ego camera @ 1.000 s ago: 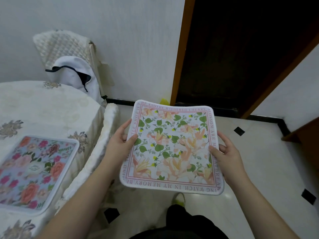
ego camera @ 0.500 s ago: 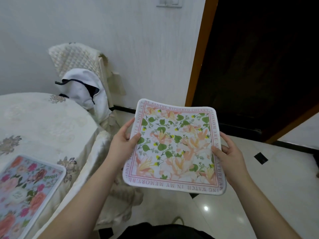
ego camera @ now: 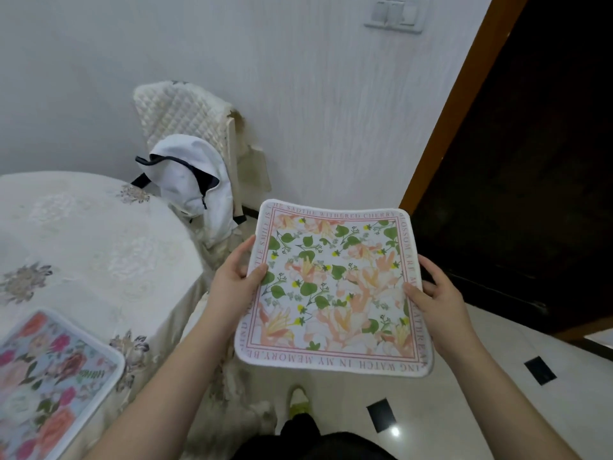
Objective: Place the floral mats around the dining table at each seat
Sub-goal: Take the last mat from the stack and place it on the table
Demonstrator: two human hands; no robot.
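- Your left hand [ego camera: 234, 280] and right hand [ego camera: 438, 298] pinch the floral mat [ego camera: 335, 290] mid-frame, off the table [ego camera: 93, 227].
- It sags; a loosened pinch could drop it.
- The bag-laden chair [ego camera: 185, 127], upper left, may obstruct placement.

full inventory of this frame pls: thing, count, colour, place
held floral mat: 1, white with peach flowers and green leaves, in the air between both hands
placed floral mat: 1, pink and blue, on the table, lower left
table: 1, cream embroidered cloth, left
chair: 1, cream quilted cover, by the wall
white jacket: 1, dark trim, draped on the chair
wall switch: 1, white, top
dark doorway: 1, right
left hand: grips the held mat's left edge
right hand: grips its right edge
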